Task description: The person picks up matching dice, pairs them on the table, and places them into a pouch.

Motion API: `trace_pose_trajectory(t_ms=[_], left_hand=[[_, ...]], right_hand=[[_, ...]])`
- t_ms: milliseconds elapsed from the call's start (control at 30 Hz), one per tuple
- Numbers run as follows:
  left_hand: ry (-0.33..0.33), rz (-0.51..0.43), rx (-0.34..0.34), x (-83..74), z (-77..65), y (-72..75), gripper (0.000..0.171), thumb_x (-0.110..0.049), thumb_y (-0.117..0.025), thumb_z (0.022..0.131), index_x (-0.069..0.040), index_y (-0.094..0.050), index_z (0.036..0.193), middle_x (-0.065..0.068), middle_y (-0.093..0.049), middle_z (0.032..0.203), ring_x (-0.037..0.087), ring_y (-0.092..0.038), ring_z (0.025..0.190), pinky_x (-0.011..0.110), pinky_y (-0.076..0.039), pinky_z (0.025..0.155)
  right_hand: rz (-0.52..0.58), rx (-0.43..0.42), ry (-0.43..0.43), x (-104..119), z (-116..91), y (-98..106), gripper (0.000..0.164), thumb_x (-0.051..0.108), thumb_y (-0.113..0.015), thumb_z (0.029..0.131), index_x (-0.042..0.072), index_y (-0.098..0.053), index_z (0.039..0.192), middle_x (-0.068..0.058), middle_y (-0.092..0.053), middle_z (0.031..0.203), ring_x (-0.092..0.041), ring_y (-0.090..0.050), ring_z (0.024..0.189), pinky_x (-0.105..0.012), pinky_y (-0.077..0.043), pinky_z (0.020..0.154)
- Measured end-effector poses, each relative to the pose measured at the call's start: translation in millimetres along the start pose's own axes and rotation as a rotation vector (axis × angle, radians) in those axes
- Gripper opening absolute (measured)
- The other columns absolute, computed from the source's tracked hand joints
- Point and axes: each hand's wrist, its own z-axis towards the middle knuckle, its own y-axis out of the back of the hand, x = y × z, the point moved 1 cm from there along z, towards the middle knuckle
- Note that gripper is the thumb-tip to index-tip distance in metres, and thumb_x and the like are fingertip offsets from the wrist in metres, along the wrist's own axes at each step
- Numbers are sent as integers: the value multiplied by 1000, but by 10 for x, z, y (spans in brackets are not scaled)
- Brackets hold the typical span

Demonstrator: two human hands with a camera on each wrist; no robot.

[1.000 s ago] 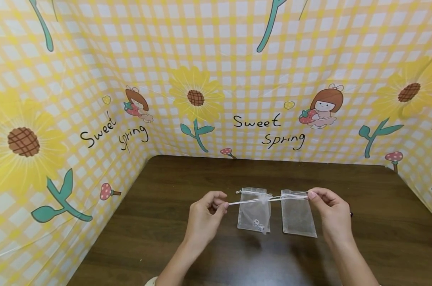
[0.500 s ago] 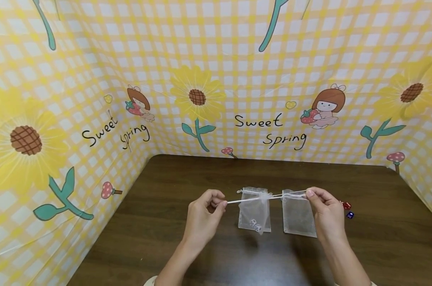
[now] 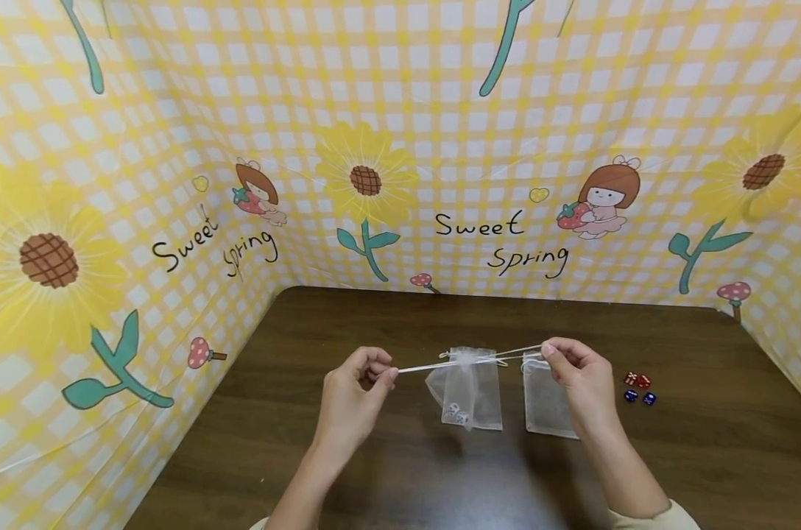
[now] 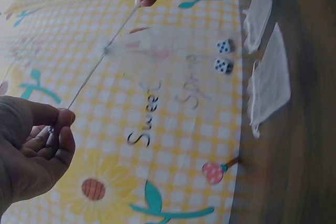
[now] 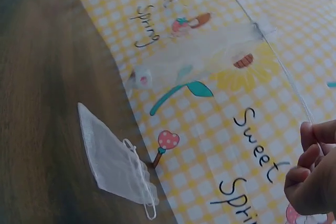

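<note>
A sheer white drawstring pouch (image 3: 468, 394) hangs in the air between my hands, its neck gathered tight. Two white dice (image 4: 223, 65) with dark pips sit at its bottom. My left hand (image 3: 353, 397) pinches one end of the white drawstring (image 3: 423, 366) between thumb and fingertips. On the other side, my right hand (image 3: 581, 379) pinches the opposite end, so the string runs taut. Behind the hanging pouch lies a second flat pouch (image 3: 488, 408) on the table. A third pouch (image 3: 548, 408) lies to its right, partly covered by my right hand in the head view.
Two red dice (image 3: 639, 380) and two blue dice (image 3: 640, 397) rest on the dark wooden table (image 3: 255, 442), right of my right hand. A yellow checked cloth (image 3: 467, 147) printed with flowers stands behind the table and along its sides.
Both hands have moved left, carrying the hanging pouch across the front of the second pouch. The red and blue dice, earlier hidden behind the right hand, now show fully.
</note>
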Motion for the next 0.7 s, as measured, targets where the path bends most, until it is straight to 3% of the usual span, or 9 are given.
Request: trace_pose_trajectory(t_ms=[200,367,533,700], left_hand=[[39,63,-10,22,-12,273,14,6,-69,78,-2,-61,87,-3,-62,68,14,-59,58,21,-47,52],[107,144,-26,55,-5,493,13,3,-69,79,-1,-62,88,2,-64,69,11,-59,58,21,-45,52],[219,195,-9,118,0,672,12,1,-69,80,-2,-63,90,3,-64,69,14,-58,58,21,-45,53],[262,221,-30,181,25,770,10,0,-68,81,-2,-63,90,4,-64,69,14,-58,58,21,-44,52]], right_hand=[[-125,116,-24,-15,31,-248,5,7,-64,86,4,-66,82,3,-62,66,-6,-43,55,-21,-38,53],[-179,188,-42,-103,48,-492,14,6,-64,86,-6,-64,91,-1,-64,70,-8,-54,66,-23,-42,60],[-201,246,-48,-202,76,-722,13,4,-64,85,-8,-64,92,-5,-65,72,-10,-55,66,-22,-37,56],[-248,281,-44,-282,109,-921,11,5,-65,85,-5,-66,89,-7,-66,74,-14,-58,70,-23,-42,62]])
